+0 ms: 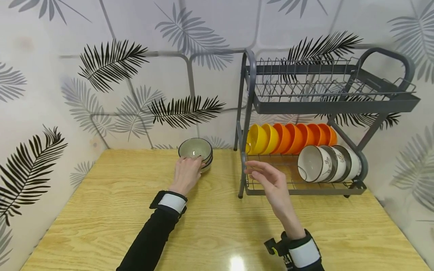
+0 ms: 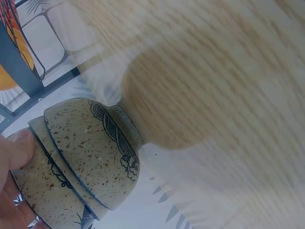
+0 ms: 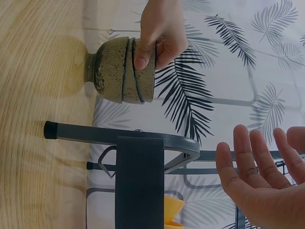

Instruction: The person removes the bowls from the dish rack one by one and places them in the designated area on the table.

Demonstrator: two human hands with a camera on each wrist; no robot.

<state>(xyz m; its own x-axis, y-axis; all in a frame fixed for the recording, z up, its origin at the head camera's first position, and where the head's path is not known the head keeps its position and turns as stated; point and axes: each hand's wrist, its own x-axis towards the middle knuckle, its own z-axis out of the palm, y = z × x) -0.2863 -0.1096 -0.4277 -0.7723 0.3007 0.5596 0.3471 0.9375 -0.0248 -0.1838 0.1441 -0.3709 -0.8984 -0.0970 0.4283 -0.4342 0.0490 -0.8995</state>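
far side of the table, left of the grey rack: a stack of speckled bowls, nested mouth up, the lowest standing on the wood.
left hand: gripping the top bowl at its near rim, thumb against the outer wall.
right hand: holding nothing, fingers loosely extended, near the left post of the rack.
lower tier, far row: yellow bowls on the left, orange bowls to their right, standing on edge.
lower tier, near right: patterned bowls on their sides, mouths facing left.
wall: pale, with black and grey leaves.
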